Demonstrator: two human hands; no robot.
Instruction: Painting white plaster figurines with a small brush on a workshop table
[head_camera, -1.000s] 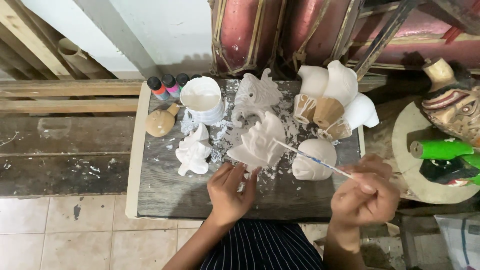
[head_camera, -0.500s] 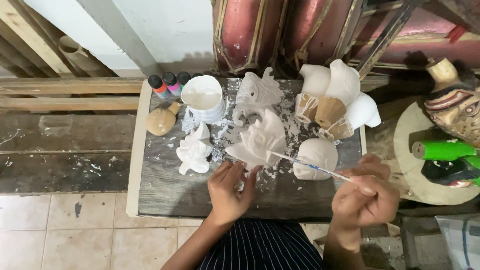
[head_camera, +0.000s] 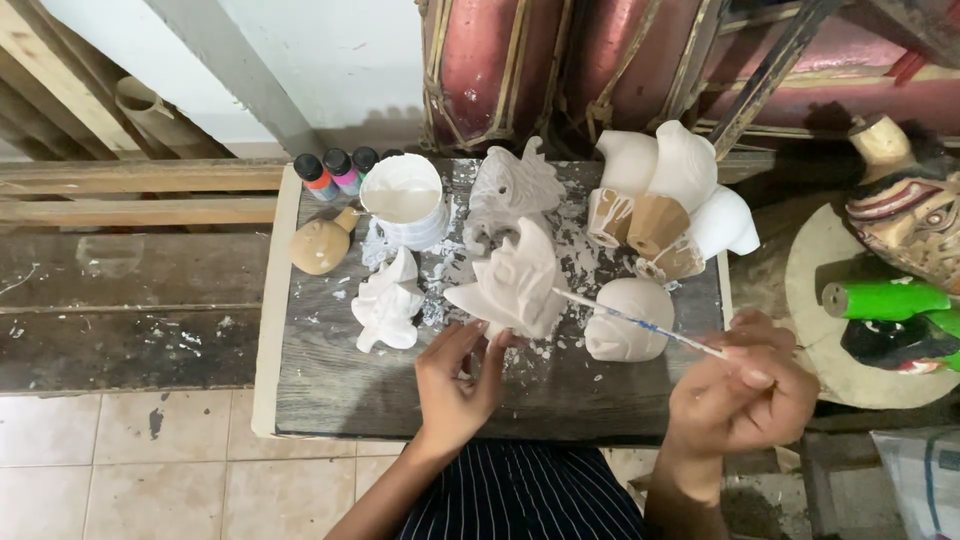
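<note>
At table centre, her left hand (head_camera: 455, 385) props the white-coated fish carving (head_camera: 515, 280) with fingers pressed on its base, while the right hand (head_camera: 745, 395) pinches a brush (head_camera: 640, 322) at three o'clock (unpainted cones remain).

Bystanders around the paint-spattered table (head_camera: 330, 400)
A white paint cup (head_camera: 403, 199) stands beside three small paint bottles (head_camera: 337, 170); a tan unpainted figure (head_camera: 322, 243), a small white figurine (head_camera: 387, 301), a white egg-shaped piece (head_camera: 628, 318) and a green cylinder (head_camera: 885, 298) lie about
</note>
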